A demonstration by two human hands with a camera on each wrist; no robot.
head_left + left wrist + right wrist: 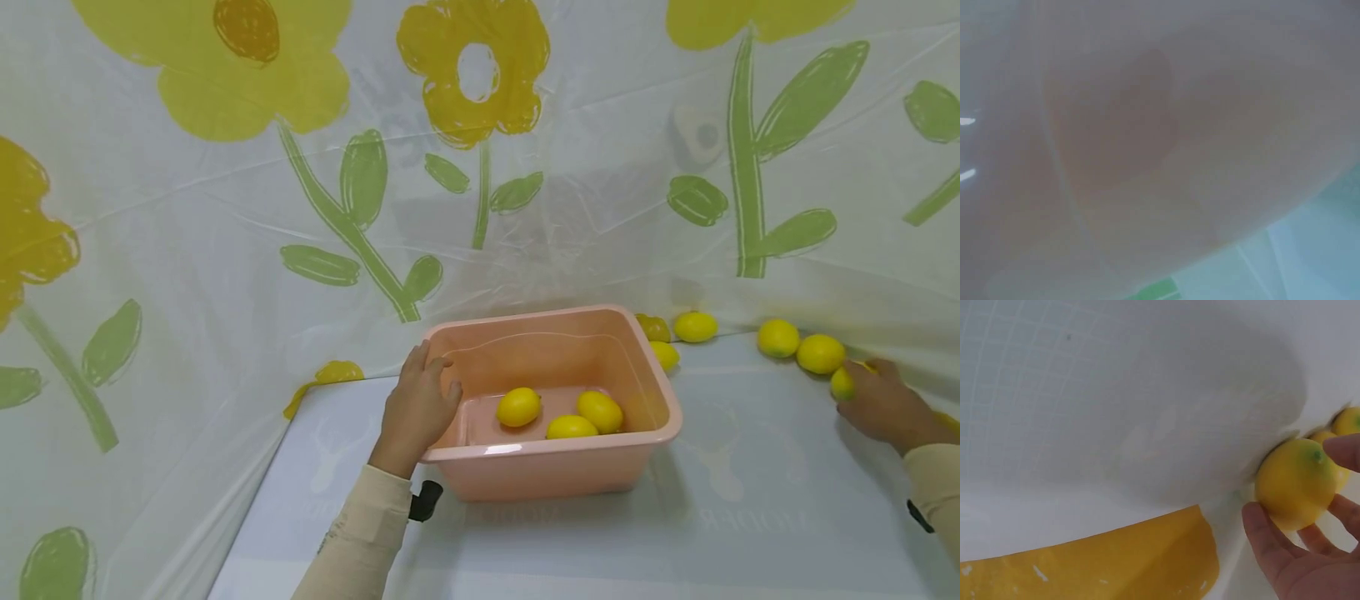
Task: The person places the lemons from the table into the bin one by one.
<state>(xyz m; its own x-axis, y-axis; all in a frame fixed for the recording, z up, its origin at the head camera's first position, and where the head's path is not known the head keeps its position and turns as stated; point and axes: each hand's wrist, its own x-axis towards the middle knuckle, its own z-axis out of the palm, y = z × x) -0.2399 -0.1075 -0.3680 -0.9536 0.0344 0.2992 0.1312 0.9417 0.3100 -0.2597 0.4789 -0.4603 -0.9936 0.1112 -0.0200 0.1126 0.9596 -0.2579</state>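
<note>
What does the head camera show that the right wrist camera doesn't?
Only the head view shows the pink tub with three lemons inside, the left hand gripping its rim, and more lemons along the wall. Only the right wrist view shows the fingers curled round the lemon up close. Both show the right hand on that lemon.

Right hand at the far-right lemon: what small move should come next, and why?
Probably close the fingers and lift. The right hand already cups a lemon, fingers around it but seemingly loose. The left hand steadies the pink tub, which holds three lemons.
</note>
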